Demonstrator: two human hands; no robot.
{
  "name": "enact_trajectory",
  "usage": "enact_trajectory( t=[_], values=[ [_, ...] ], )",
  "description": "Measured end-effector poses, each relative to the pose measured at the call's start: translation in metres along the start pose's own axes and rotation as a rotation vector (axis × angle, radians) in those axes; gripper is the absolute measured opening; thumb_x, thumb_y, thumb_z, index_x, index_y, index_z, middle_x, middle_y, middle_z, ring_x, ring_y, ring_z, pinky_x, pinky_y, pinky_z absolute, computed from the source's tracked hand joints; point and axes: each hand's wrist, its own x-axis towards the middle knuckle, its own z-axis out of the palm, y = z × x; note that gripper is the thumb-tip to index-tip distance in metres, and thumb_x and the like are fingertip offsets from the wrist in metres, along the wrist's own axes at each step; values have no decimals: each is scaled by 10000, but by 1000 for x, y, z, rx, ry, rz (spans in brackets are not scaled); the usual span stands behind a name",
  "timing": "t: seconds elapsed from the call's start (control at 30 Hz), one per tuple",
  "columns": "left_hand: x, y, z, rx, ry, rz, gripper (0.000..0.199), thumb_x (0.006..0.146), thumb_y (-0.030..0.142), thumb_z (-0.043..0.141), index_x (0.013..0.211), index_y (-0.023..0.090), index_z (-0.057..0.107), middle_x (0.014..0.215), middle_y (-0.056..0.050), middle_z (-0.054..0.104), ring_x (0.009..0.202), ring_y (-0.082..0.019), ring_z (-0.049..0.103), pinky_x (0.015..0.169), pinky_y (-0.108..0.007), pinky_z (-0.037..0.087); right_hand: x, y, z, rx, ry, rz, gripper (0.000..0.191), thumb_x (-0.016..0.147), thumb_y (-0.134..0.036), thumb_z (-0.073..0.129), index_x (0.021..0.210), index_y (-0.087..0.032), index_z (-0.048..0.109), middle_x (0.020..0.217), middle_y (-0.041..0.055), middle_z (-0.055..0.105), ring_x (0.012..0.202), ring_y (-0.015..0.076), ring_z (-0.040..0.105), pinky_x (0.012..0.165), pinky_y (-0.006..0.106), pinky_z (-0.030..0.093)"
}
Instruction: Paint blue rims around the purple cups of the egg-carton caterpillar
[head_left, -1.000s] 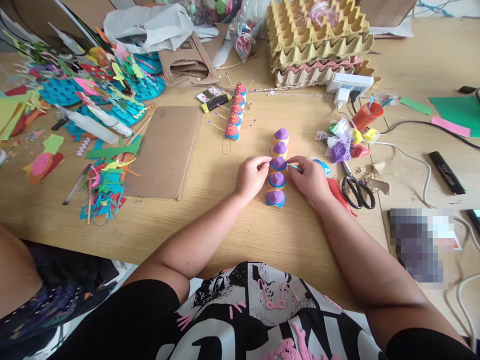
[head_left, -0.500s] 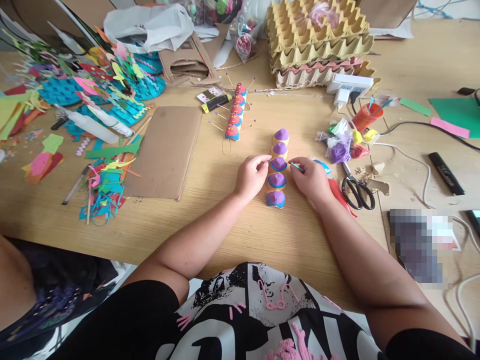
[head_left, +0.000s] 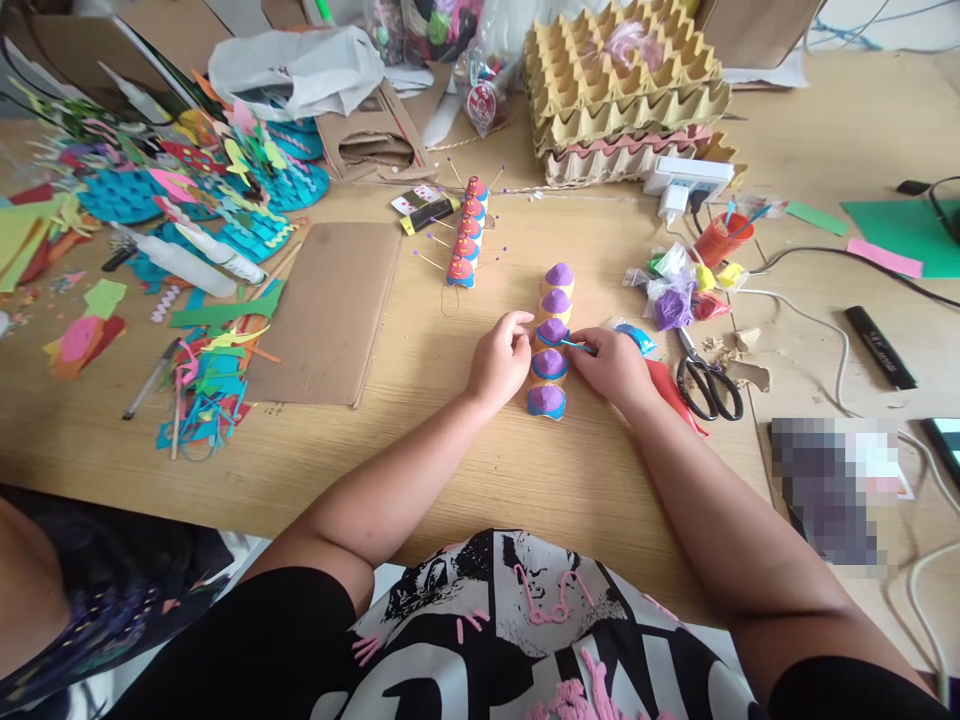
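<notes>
A strip of egg carton (head_left: 550,365) with several purple clay-topped bumps, some with blue clay around the base, lies in front of me. My left hand (head_left: 501,362) is at its left edge, fingers curled and fingertips against it. From the other side, my right hand (head_left: 611,366) pinches a thin light-blue modelling tool (head_left: 577,346), its tip at the blue edge of the middle bump. Farther back stands a finished-looking strip (head_left: 468,235) with red and blue bumps and pins sticking out of its sides.
Scissors (head_left: 709,385), a blue clay packet (head_left: 636,337) and bagged clay (head_left: 673,300) lie right of my right hand. A cardboard sheet (head_left: 322,310) and paper scraps (head_left: 214,385) are on the left. Egg trays (head_left: 630,110) are stacked behind; a power strip (head_left: 688,175) sits near them.
My right hand has moved slightly left, bringing the blue tool's tip onto the middle bump. My left hand stays beside the strip. The whole view has shifted a little.
</notes>
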Motion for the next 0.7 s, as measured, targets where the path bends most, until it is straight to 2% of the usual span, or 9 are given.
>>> enact_trajectory(
  t=[0.17, 0.27, 0.43, 0.57, 0.7],
  values=[
    [-1, 0, 2, -162, 2, -23, 288, 958, 75, 590, 1183, 225, 691, 1069, -60, 834, 1026, -183, 789, 968, -327, 596, 2, 2, 0, 185, 54, -15, 287, 877, -312, 621, 999, -178, 843, 838, 47, 798, 777, 213, 670, 722, 325, 450],
    [-1, 1, 3, -285, 21, -44, 254, 976, 114, 596, 1194, 213, 680, 1093, -69, 830, 1034, -169, 789, 964, -303, 601, 3, 1, -1, 360, 66, -24, 240, 852, -349, 620, 927, -184, 777, 848, 35, 764, 815, 203, 653, 761, 319, 469],
    [-2, 7, 4, -418, 7, -104, 211, 1008, 216, 622, 1217, 219, 658, 1172, -93, 823, 1120, -187, 793, 1003, -321, 614, 1, -1, 1, 741, -54, -6, 226, 841, -438, 682, 924, -233, 638, 803, -12, 647, 739, 161, 560, 729, 308, 454],
    [-3, 15, 2, -545, -1, -144, 177, 999, 270, 667, 1173, 235, 664, 1208, -87, 820, 1162, -194, 780, 1040, -349, 599, 0, -1, 3, 893, -103, -48, 279, 879, -495, 723, 930, -248, 604, 808, -24, 598, 710, 148, 508, 700, 302, 451],
    [-3, 26, -1, -900, -19, -336, 203, 923, 210, 737, 1120, 254, 713, 1046, -20, 820, 989, -171, 783, 912, -325, 597, -1, 2, 5, 1069, -174, -79, 402, 842, -595, 844, 932, -261, 638, 789, -30, 593, 677, 140, 494, 667, 297, 462]
  ],
)
